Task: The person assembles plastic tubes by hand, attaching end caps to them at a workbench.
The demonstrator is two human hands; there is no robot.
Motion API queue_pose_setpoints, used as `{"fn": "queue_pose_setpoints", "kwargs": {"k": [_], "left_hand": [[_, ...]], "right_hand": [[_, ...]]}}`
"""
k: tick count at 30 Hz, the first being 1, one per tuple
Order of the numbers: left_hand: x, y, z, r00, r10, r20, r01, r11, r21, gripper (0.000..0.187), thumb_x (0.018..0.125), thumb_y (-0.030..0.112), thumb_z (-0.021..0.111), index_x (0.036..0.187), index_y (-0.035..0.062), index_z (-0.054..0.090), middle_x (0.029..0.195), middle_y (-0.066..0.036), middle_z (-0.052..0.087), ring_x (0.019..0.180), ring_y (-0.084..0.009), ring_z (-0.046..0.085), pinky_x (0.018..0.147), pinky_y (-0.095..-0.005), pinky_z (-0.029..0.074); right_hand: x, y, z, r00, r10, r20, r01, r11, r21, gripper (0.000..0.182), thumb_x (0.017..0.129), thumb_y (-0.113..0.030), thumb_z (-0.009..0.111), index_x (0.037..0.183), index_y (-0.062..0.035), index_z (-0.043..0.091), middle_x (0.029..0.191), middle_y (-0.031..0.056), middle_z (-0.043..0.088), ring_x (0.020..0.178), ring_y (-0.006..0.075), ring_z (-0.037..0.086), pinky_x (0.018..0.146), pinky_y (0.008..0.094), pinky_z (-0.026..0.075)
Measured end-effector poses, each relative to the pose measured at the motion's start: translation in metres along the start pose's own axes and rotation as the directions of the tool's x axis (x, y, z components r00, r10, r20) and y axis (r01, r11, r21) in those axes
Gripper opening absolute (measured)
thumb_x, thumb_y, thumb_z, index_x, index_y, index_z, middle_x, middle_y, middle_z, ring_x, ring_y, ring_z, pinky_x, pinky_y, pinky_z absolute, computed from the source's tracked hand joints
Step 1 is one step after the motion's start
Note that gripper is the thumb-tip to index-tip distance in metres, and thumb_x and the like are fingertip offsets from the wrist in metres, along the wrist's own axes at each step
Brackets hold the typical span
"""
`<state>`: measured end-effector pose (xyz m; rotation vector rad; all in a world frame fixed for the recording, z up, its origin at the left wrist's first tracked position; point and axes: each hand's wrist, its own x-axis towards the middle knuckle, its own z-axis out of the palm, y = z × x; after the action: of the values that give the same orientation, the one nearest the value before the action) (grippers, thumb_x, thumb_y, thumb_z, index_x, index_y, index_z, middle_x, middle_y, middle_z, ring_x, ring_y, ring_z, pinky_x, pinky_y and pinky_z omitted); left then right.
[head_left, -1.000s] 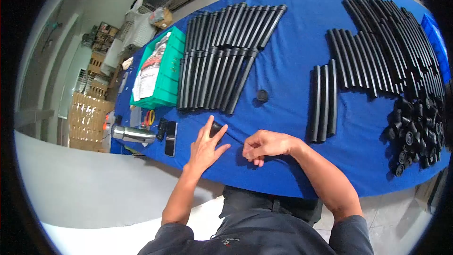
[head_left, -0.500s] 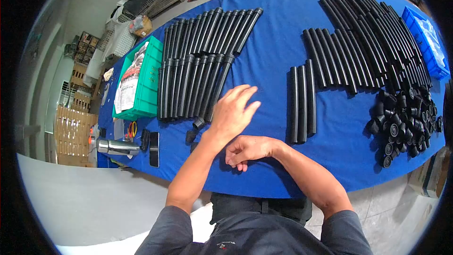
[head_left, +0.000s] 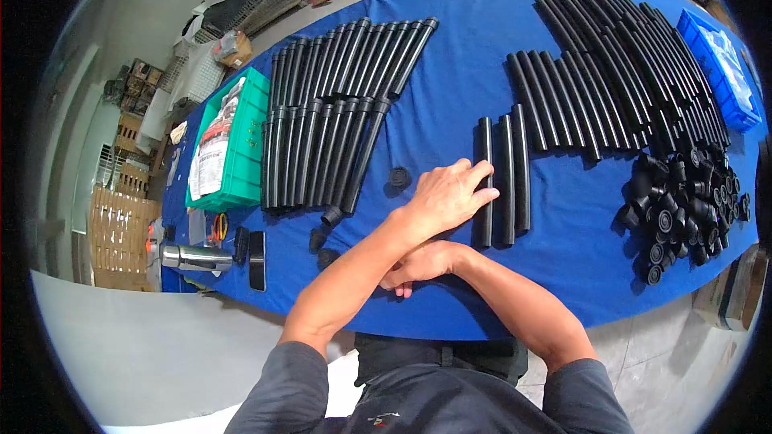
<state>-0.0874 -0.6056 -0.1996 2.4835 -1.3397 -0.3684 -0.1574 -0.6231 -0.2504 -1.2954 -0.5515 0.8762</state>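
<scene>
My left hand [head_left: 452,194] reaches across to the right, its fingers and thumb around the leftmost black tube [head_left: 486,225] of a short row of three. That tube lies on the blue cloth, a little apart from the two others [head_left: 507,185]. Below the left wrist, my right hand [head_left: 420,264] rests near the table's front with curled fingers; the left forearm partly covers it, and anything inside it is hidden. Left of my left hand a round black cap [head_left: 398,178] lies on the cloth. More black caps [head_left: 326,257] lie beside my left forearm.
Capped black tubes [head_left: 322,153] lie in two rows at left, beside a green crate [head_left: 249,145]. Many plain tubes [head_left: 611,72] and a heap of caps [head_left: 683,209] cover the right side. A phone [head_left: 256,261], scissors [head_left: 219,227] and a blue bin [head_left: 720,72] sit around the edges.
My left hand has moved right and down onto the leftmost tube, which now sits farther from its neighbours. The round cap has come into view. My right hand stays nearly in place.
</scene>
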Motion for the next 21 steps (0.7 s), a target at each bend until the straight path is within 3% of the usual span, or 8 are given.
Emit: {"fn": "queue_pose_setpoints", "kwargs": {"k": [3,4,10,12,14,15,17,21], "left_hand": [[0.007,0.011,-0.009,0.964,-0.231,0.134,0.223,0.972,0.074,0.070,0.089,0.041,0.071,0.135,-0.0054,0.045,0.098,-0.029,0.071,0.092,-0.0462,0.070,0.080,-0.0549,0.057],[0.008,0.007,0.000,0.966,-0.242,0.088,0.241,0.970,0.019,0.059,0.087,0.040,0.072,0.118,-0.0003,0.041,0.091,-0.033,0.070,0.088,-0.0504,0.069,0.078,-0.0589,0.055],[0.015,-0.006,0.011,0.950,-0.286,-0.129,0.279,0.958,-0.066,0.054,0.084,0.023,0.068,0.125,0.0025,0.040,0.084,-0.032,0.069,0.083,-0.0518,0.068,0.079,-0.0594,0.054],[0.010,-0.015,-0.016,0.923,-0.282,-0.264,0.214,0.942,-0.260,0.061,0.082,0.018,0.068,0.135,0.0036,0.041,0.075,-0.025,0.069,0.069,-0.0430,0.070,0.066,-0.0513,0.056],[-0.004,-0.018,-0.056,0.906,-0.295,-0.305,0.152,0.896,-0.417,0.065,0.087,0.012,0.069,0.143,-0.0021,0.040,0.071,-0.014,0.069,0.059,-0.0199,0.069,0.054,-0.0345,0.055],[-0.017,-0.021,-0.076,0.912,-0.307,-0.273,0.087,0.793,-0.602,0.066,0.090,0.009,0.067,0.146,-0.0053,0.037,0.081,-0.014,0.070,0.062,-0.0152,0.068,0.055,-0.0292,0.056],[-0.048,-0.030,-0.105,0.849,-0.362,-0.384,-0.067,0.649,-0.758,0.071,0.090,0.008,0.071,0.149,-0.0069,0.035,0.104,-0.018,0.065,0.072,-0.0164,0.069,0.061,-0.0274,0.058],[-0.121,-0.047,-0.131,0.727,-0.490,-0.481,-0.168,0.551,-0.817,0.053,0.091,0.009,0.069,0.139,-0.0036,0.049,0.095,-0.008,0.063,0.072,-0.0139,0.066,0.060,-0.0267,0.056]], "right_hand": [[0.001,0.004,0.000,1.000,0.018,0.013,-0.018,1.000,-0.004,0.029,0.095,-0.023,0.064,0.107,0.0031,0.070,0.090,0.0132,0.072,0.078,0.0207,0.072,0.076,0.0335,0.060],[0.002,0.005,0.002,0.999,0.028,0.024,-0.027,1.000,-0.002,0.029,0.096,-0.023,0.064,0.107,0.0028,0.070,0.090,0.0130,0.072,0.079,0.0206,0.072,0.076,0.0336,0.060],[-0.002,0.001,-0.001,0.999,0.020,0.028,-0.019,0.999,-0.044,0.031,0.097,-0.026,0.066,0.103,0.0042,0.069,0.086,0.0110,0.071,0.076,0.0185,0.071,0.074,0.0333,0.060],[0.005,0.013,-0.002,0.999,-0.019,0.045,0.018,0.999,0.026,0.030,0.097,-0.025,0.066,0.100,0.0049,0.069,0.084,0.0105,0.070,0.074,0.0176,0.070,0.071,0.0328,0.060],[0.001,0.004,-0.004,0.998,-0.024,0.051,0.019,0.994,0.103,0.024,0.096,-0.020,0.068,0.093,0.0039,0.068,0.081,0.0084,0.068,0.069,0.0166,0.069,0.064,0.0308,0.060],[-0.001,0.004,-0.007,0.998,0.010,0.062,-0.018,0.991,0.130,0.022,0.096,-0.019,0.069,0.094,0.0030,0.069,0.081,0.0075,0.069,0.069,0.0149,0.069,0.063,0.0292,0.059],[-0.006,-0.002,-0.010,0.997,0.052,0.056,-0.062,0.980,0.191,0.019,0.094,-0.017,0.071,0.091,0.0015,0.070,0.078,0.0060,0.069,0.066,0.0127,0.068,0.058,0.0268,0.057],[-0.009,-0.010,-0.013,0.996,0.076,0.053,-0.084,0.982,0.171,0.018,0.090,-0.016,0.071,0.086,0.0020,0.069,0.078,0.0063,0.067,0.064,0.0123,0.067,0.051,0.0259,0.055]]}}
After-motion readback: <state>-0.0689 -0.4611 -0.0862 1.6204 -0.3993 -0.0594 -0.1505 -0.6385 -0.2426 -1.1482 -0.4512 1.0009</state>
